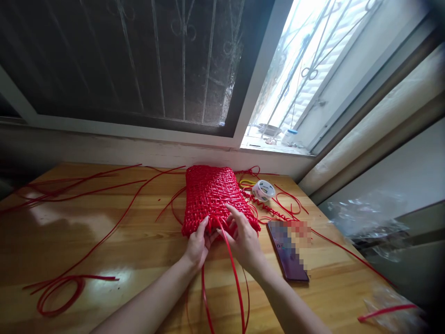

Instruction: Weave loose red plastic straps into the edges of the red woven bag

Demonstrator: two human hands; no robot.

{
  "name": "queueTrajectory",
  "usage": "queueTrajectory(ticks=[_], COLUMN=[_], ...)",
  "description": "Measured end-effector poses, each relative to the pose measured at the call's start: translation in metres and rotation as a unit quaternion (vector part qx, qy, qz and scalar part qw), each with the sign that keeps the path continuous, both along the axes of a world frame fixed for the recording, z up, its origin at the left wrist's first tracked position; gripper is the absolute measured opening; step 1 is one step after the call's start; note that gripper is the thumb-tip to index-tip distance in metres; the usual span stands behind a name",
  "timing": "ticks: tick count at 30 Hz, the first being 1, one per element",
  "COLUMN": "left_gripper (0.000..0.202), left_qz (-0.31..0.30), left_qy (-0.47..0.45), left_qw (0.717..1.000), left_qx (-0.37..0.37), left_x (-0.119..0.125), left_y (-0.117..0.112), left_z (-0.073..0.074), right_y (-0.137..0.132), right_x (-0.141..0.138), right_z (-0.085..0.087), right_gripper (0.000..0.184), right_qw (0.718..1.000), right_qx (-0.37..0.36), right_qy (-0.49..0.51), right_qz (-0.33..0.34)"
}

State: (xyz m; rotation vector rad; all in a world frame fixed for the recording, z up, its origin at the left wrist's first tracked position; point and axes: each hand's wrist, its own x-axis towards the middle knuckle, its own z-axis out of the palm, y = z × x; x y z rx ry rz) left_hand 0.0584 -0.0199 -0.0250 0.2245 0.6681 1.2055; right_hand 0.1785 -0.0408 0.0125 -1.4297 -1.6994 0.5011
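A red woven basket [213, 190], made of shiny plastic strips, lies on the wooden table against the wall. My left hand [200, 241] grips its near edge, thumb on top and the other fingers curled underneath. At the same edge my right hand [241, 234] pinches a red strip [233, 264] between thumb and finger, close to the weave. That strip and other loose lengths hang from the edge toward me, passing between my forearms. Exactly where the strip enters the weave is partly hidden by my fingers.
Loose red strips [104, 236] and a coil [60, 297] lie on the table [139, 260] at left. To the right are a tape roll [263, 190], a twisted red cord [267, 208] and a phone [288, 255]. Clear plastic [368, 218] hangs beyond the right edge.
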Motion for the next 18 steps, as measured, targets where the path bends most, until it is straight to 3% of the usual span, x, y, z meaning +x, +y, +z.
queueTrajectory(ticks=[3,9,13,18], left_gripper=[0.014,0.021,0.023,0.022], left_qz=[0.015,0.012,-0.026,-0.034], left_qy=[0.015,0.047,0.037,0.013], left_qw=[1.0,0.998,0.998,0.999], left_qx=[-0.009,-0.038,-0.044,-0.034], left_x=[0.001,-0.001,-0.001,0.001], left_y=[0.0,-0.001,-0.001,0.0], left_z=[-0.003,0.006,0.007,-0.002], right_y=[0.005,-0.008,-0.024,-0.033], right_x=[-0.002,-0.005,-0.001,0.007], right_z=[0.006,0.01,0.008,0.001], right_gripper=[0.034,0.031,0.033,0.025], right_qw=[0.989,0.963,0.951,0.945], right_qx=[0.096,0.193,0.191,0.167], right_qy=[-0.099,-0.097,-0.132,-0.192], right_qz=[0.057,0.159,0.207,0.207])
